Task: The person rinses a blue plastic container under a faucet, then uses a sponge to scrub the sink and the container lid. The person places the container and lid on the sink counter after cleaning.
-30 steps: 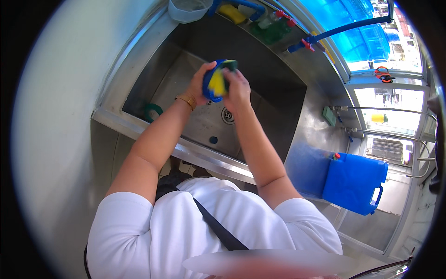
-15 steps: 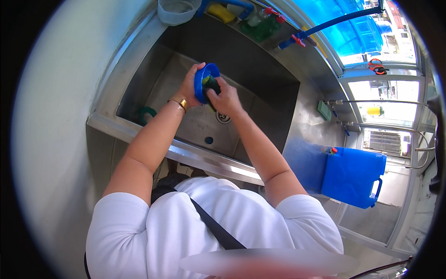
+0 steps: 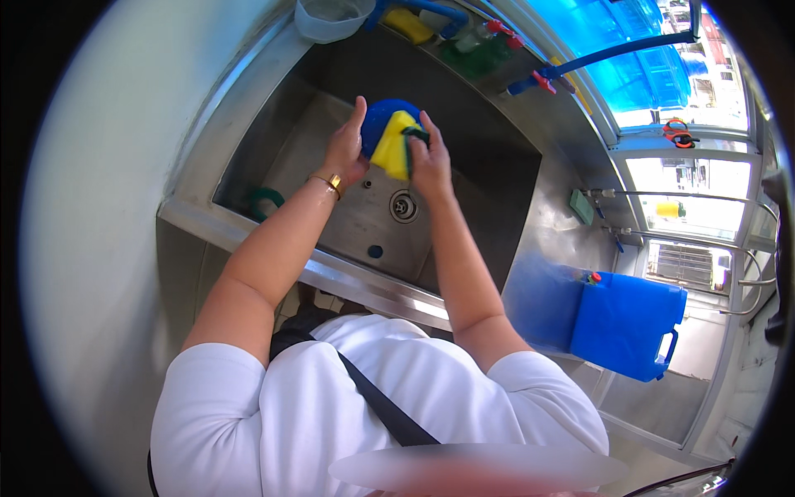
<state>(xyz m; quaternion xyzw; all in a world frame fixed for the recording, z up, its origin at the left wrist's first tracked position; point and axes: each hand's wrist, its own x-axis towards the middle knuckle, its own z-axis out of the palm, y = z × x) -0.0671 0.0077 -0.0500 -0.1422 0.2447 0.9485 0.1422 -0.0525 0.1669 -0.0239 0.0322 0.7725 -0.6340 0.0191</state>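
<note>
Over the steel sink (image 3: 331,224), my left hand (image 3: 344,151) grips a round blue bowl (image 3: 381,118) by its left side, thumb up along the edge. My right hand (image 3: 431,161) is closed on a yellow sponge (image 3: 392,151) with a dark green side. The sponge's yellow face shows, and it lies across the right part of the bowl, hiding some of it. Both hands are raised above the sink floor, above and beside the drain (image 3: 403,206).
A translucent tub (image 3: 333,20), a yellow sponge (image 3: 408,26) and green bottles (image 3: 480,51) line the sink's far edge. Blue pipe with a red-handled tap (image 3: 544,80) juts in at right. A blue jerrycan (image 3: 628,323) stands on the right counter.
The bowl has been turned, so its open inside no longer faces right. My right hand has moved rightward, and the sponge now shows its yellow face across the bowl.
</note>
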